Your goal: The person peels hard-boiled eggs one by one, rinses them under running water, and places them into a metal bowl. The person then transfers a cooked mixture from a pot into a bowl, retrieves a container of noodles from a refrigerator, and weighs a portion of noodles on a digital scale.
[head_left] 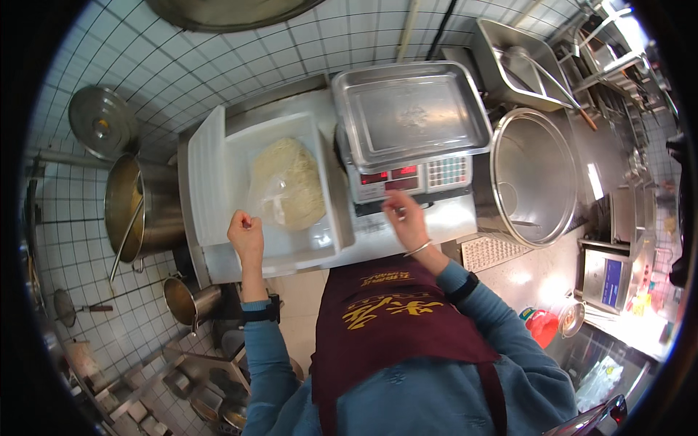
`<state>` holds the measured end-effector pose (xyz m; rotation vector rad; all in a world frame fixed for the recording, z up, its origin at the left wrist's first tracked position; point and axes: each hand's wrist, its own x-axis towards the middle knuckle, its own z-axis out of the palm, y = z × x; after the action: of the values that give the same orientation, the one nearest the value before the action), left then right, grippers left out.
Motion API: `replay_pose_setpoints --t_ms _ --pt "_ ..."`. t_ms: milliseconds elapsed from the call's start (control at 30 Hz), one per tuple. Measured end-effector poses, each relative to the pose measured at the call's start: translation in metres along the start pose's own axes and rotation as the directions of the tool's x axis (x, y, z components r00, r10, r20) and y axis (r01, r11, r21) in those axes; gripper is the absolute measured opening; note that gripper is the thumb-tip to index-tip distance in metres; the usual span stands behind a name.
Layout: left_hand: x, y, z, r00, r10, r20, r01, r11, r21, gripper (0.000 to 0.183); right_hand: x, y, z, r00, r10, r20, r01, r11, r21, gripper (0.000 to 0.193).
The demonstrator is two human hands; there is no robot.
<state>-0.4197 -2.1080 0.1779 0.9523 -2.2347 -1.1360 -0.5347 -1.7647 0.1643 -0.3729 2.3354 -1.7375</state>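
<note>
My left hand [246, 236] is closed over the near left part of a white plastic bin [331, 196]; whatever its fingers may hold is too small to tell. In the bin lies a pale yellow heap of what look like fine noodles [298, 171], with clear plastic [270, 200] over its left side. My right hand [407, 224] is curled with its fingers drawn together, just in front of a digital scale [447, 172] with red lit figures. Anything within that grip is hidden. A shallow steel tray [411, 112] rests on top of the scale.
A white lid [209, 182] leans at the bin's left side. To the right stands a large steel pot [534, 178], with a deep steel pan [520, 62] behind it. At the left are a tall pot [156, 211] and a smaller one [190, 298].
</note>
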Motion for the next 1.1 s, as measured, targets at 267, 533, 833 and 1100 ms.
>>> replay_pose_setpoints --t_ms 267,533,833,1100 --pt "-0.005 0.001 -0.028 0.993 0.031 0.117 -0.015 0.991 -0.135 0.017 0.039 -0.042 0.194 0.928 -0.283 0.244 0.313 0.945 -0.096 0.068" --pt "0.002 -0.014 -0.066 0.998 -0.056 -0.021 0.06 0.929 0.364 0.013 0.037 -0.052 0.155 0.875 0.035 0.482 0.222 0.858 -0.464 0.062" --pt "0.005 0.017 0.029 0.647 0.333 0.686 -0.382 0.92 -0.086 0.03 0.057 -0.122 0.089 0.764 -0.384 0.518 0.551 0.806 -0.215 0.04" --pt "0.109 -0.003 0.018 0.974 0.224 -0.02 -0.213 0.948 0.235 0.039 0.052 -0.128 0.072 0.783 -0.492 0.381 0.618 0.685 -0.385 0.03"
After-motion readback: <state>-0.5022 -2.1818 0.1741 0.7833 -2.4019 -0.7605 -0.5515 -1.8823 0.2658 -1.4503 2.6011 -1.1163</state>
